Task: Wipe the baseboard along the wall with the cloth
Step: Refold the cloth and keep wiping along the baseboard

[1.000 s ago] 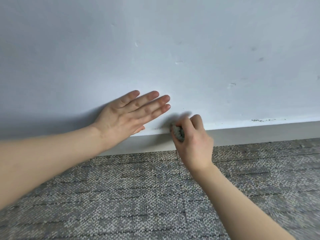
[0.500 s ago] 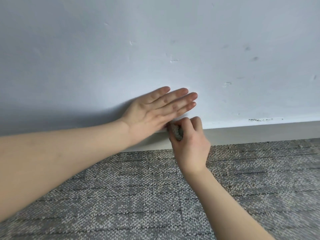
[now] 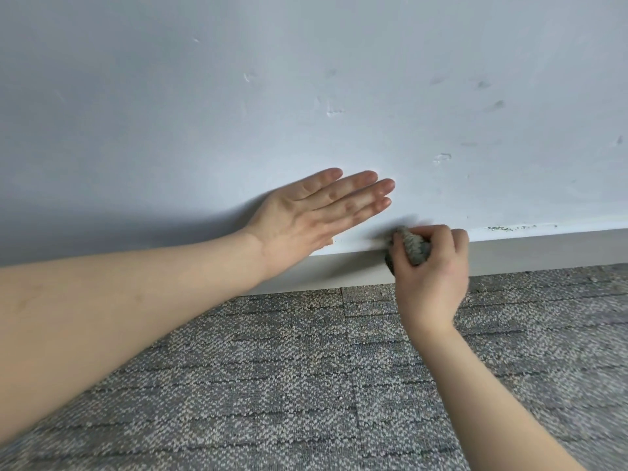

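Curled tight round the balled cloth [image 3: 413,248], my right hand [image 3: 431,277] pressed it to the top edge of the baseboard [image 3: 543,253]. My left hand [image 3: 306,219] lay flat, fingers straight, on the wall [image 3: 204,96]. So small a wad could skip the dark specks [image 3: 506,228] further right, I judged. No containers showed.

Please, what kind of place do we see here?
Probably the floor edge of an indoor room, perhaps an office: a pale painted wall with small scuffs, a grey baseboard along its foot, and grey carpet tiles with visible seams.
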